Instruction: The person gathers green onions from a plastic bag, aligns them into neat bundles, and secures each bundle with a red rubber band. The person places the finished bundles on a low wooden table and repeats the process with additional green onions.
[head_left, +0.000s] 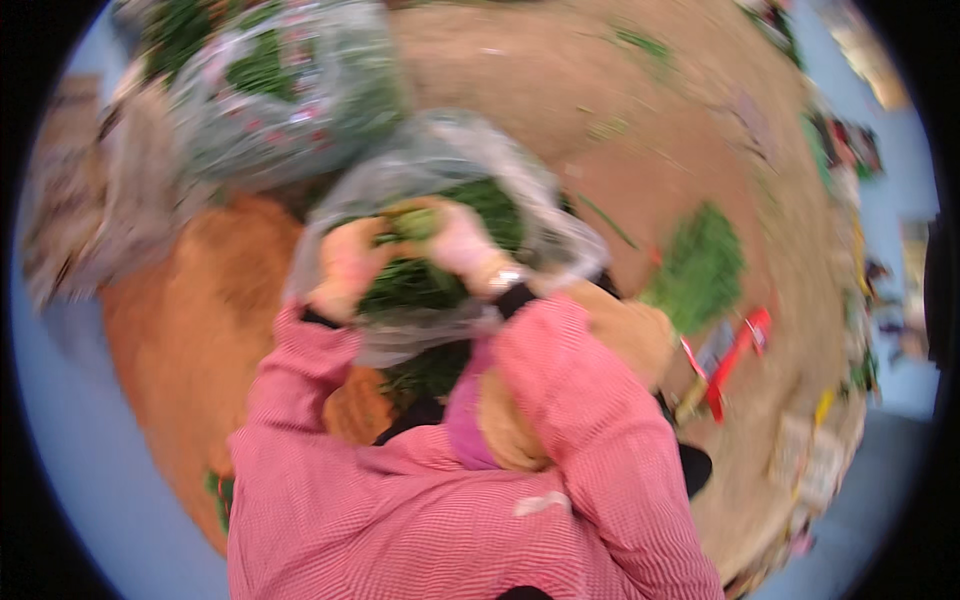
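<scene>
My left hand and my right hand meet above an open clear plastic bag. Between them is a small yellowish-green bundle of greens, blurred by motion. The fingers of both hands curl around it, though their exact grip is hard to make out. Dark leafy greens fill the bag beneath, hiding its bottom. A metal-banded watch circles my right wrist.
A larger plastic bag of greens stands at upper left beside a brown sack. To the right, loose feathery greens lie on the dirt floor, near a red strip-like object. Stacked cardboard sits at lower right.
</scene>
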